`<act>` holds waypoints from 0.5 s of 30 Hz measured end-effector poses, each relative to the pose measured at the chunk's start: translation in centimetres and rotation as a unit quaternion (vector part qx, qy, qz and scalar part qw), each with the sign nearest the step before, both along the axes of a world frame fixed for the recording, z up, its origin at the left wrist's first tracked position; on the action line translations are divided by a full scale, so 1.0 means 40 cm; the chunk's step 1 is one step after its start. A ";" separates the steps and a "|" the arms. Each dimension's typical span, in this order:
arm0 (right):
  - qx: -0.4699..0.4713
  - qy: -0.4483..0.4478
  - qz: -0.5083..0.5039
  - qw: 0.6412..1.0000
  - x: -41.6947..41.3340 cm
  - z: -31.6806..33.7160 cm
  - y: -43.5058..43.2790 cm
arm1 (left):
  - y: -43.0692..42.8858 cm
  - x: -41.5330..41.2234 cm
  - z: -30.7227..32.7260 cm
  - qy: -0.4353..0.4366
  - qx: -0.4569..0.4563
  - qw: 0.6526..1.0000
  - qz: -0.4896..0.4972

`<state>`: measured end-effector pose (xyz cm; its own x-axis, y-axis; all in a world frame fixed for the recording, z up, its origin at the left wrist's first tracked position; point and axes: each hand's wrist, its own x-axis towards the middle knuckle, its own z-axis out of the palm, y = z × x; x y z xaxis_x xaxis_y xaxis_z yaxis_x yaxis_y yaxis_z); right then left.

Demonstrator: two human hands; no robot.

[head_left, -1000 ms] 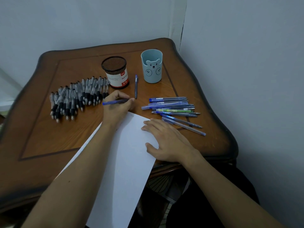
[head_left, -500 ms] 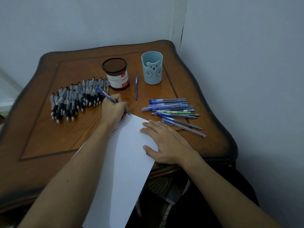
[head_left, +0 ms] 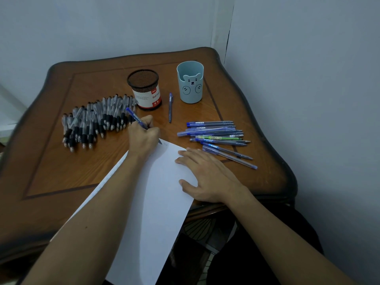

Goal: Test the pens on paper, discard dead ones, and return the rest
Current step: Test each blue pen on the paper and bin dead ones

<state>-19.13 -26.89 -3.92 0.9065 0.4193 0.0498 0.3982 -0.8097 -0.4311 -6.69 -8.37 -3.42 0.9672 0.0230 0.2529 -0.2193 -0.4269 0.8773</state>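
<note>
Head view: a wooden counter (head_left: 51, 171) with a scalloped edge stands in the corner of a pale room. A white sheet of paper (head_left: 152, 202) lies slantwise across the near edge, its lower end hanging off the counter toward 6 o'clock.

The left hand (head_left: 144, 136) sits at the paper's upper corner, near the middle of the counter; its fingers are curled round a blue pen (head_left: 135, 118), gripping it as for writing; the pen's tip meets the paper at the hand's 4 o'clock and its blue cap end points off toward 10 o'clock; a few faint small marks show on the paper just beside the tip.

The right hand (head_left: 207, 173) lies flat on the paper's right edge, at 4 o'clock from the left hand; its fingers (head_left: 185, 153) are straight and spread, pressing the sheet down and gripping nothing.

At 9 o'clock from the left hand lies a wide row of grey pens with black grips (head_left: 94, 122), side by side on the counter. At 3 o'clock lies a loose bunch of blue pens (head_left: 216, 130), mostly lying across, with one green pen (head_left: 218, 138) among them; the nearest two slant down toward 4 o'clock, just beside the right hand's fingertips.

At 12 o'clock from the left hand stands a black mesh pen holder (head_left: 145, 89) with a red and white label; at 1 o'clock a single blue pen (head_left: 170, 108) lies lengthwise on the wood; beyond it stands a light blue cup with a bear face (head_left: 190, 83), upright; whether either holder has anything inside cannot be told.
</note>
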 end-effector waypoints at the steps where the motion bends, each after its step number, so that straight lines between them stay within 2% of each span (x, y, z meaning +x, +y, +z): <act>1: 0.000 0.000 0.000 1.000 0.000 0.001 0.000 | 0.000 0.000 0.000 -0.002 0.001 1.000 0.000; 15: -0.004 0.000 -0.001 1.000 -0.002 0.008 0.000 | -0.003 -0.002 -0.003 -0.019 0.029 0.999 -0.036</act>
